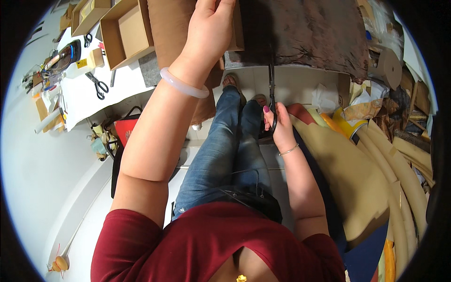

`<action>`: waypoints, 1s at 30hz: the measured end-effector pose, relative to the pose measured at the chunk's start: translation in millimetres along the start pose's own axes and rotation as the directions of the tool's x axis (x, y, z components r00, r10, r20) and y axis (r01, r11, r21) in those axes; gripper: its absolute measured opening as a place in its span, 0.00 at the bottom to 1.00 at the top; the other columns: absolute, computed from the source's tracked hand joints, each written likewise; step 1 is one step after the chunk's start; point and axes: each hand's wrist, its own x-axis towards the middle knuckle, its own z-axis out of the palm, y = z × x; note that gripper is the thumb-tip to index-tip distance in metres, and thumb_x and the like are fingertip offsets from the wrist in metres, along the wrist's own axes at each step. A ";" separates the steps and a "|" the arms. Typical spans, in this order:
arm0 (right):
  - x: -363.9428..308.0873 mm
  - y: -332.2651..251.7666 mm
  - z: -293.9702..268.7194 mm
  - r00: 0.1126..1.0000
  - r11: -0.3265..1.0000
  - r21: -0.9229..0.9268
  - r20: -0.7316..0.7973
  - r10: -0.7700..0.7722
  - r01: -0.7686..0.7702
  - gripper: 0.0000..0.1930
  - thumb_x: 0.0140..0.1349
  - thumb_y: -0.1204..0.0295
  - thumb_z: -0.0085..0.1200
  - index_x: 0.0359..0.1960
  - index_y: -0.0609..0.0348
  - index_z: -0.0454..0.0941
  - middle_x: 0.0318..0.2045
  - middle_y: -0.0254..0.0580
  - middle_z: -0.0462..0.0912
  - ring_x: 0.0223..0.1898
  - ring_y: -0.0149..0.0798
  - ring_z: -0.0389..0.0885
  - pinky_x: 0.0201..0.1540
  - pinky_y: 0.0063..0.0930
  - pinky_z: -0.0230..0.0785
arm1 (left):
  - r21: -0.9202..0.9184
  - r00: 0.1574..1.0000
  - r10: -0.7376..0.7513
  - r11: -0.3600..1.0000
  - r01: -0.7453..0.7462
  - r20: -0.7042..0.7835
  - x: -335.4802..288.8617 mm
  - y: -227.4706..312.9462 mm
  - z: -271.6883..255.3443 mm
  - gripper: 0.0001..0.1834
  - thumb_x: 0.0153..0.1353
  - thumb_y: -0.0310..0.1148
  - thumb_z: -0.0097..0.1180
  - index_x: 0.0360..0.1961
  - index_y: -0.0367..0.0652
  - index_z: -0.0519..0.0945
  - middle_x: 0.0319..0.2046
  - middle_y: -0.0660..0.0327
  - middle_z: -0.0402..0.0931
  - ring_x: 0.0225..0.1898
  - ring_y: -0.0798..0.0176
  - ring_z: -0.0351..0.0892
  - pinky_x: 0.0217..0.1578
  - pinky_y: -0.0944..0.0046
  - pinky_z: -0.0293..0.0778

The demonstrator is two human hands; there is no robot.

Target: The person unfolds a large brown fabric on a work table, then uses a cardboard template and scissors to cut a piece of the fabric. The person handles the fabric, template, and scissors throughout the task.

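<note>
My right hand is closed round the dark handles of a pair of scissors. The blades point away from me and reach the front edge of a dark brown mottled sheet. My left arm stretches far forward, with a pale bangle on the wrist. Only part of my left hand shows, since the upper picture edge cuts off its fingers. It is above a strip of brown material, next to the dark sheet. Whether it holds anything is hidden.
At the left, a white table carries open cardboard boxes, black-handled scissors and small tools. A red bag hangs below. Large tan sheets and long rolls crowd my right side, near a thick roll.
</note>
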 end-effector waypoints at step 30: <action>6.9 0.1 13.0 1.000 0.999 -0.020 -0.005 -0.031 0.031 0.14 0.71 0.61 0.63 0.42 0.56 0.73 0.25 0.26 0.71 0.23 0.21 0.68 0.25 0.17 0.61 | 0.144 0.998 0.016 0.990 -0.008 -0.054 -2.8 9.4 6.0 0.27 0.79 0.29 0.46 0.75 0.35 0.63 0.74 0.52 0.63 0.76 0.60 0.57 0.74 0.64 0.53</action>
